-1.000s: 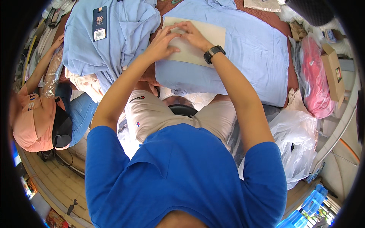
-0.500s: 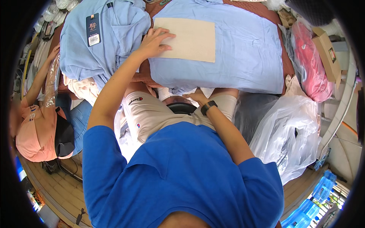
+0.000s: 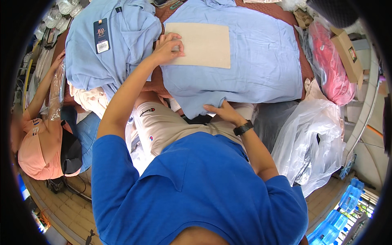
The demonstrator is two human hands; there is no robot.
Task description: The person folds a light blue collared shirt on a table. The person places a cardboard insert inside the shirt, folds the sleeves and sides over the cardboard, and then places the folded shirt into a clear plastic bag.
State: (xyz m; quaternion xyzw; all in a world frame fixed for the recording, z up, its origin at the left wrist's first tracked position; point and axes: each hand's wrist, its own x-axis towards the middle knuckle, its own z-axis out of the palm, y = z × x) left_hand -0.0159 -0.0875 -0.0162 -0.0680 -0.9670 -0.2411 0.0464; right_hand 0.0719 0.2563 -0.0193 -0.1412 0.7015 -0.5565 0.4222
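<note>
Fingers (image 3: 174, 36) of our left hand (image 3: 164, 51) are bent and loosely spread, resting on the left end of a beige card (image 3: 208, 47); those of our right hand (image 3: 228, 113) pinch the near edge of a light blue garment (image 3: 261, 61), where the cloth bunches above our lap. The garment lies spread beneath the card and beyond our right fingers, plain and soft-looking, with fine creases across it, over a brown quilted tabletop cover (image 3: 307, 73). The card is a smooth, stiff-looking rectangle.

Just left of our left fingers, a second blue garment (image 3: 134, 41) lies heaped. It carries a long navy hang tag (image 3: 101, 28) with pale and reddish lettering and a white barcode sticker (image 3: 103, 46); a small dark label (image 3: 118, 9) sits farther up on the cloth. Nearer us than our left fingers, our cream shorts (image 3: 163, 126) bear dark script and a small round emblem (image 3: 151, 138) in red and blue.

Well to the right of our right fingers, a clear bag (image 3: 328, 61) holds bright red and pink goods, beside a tan carton (image 3: 345, 53) whose inside we cannot see. Closer on that side, a larger plastic bag (image 3: 300, 136) bulges, something dark showing through it.
</note>
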